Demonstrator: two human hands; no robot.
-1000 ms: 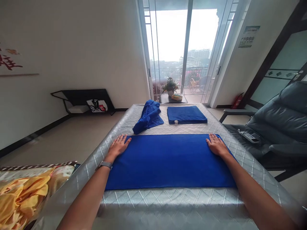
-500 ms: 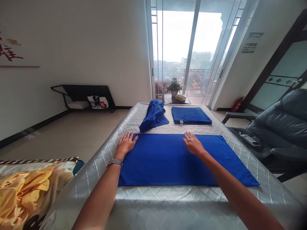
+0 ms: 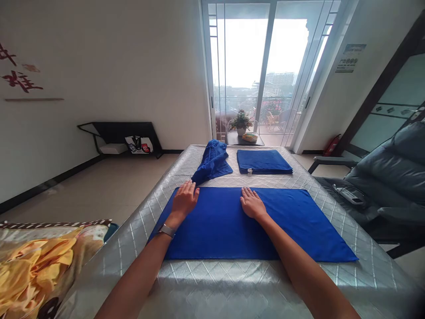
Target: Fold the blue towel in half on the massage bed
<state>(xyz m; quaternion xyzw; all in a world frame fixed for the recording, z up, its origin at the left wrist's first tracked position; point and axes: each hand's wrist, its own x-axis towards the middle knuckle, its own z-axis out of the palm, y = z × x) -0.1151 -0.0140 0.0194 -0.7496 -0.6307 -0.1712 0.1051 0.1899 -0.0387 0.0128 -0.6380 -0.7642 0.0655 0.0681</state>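
Note:
A blue cloth lies spread flat across the table, a long rectangle with its far edge running beneath my fingertips. My left hand rests flat on its far left part, palm down, a grey-banded watch on the wrist. Near the middle of the far edge, my right hand also lies palm down with its fingers stretched out. Just beyond my left fingers is a crumpled blue cloth. Further right sits a neatly folded stack of blue cloths with a small white tag at its front edge.
The table wears a silvery quilted cover. A grey armchair with a power strip on its seat stands to the right. Yellow fabric lies at lower left. Past the table's far end are a potted plant and glass doors.
My left hand has slid right, further onto the spread cloth. My right hand has shifted left along the far edge, so the two are closer together.

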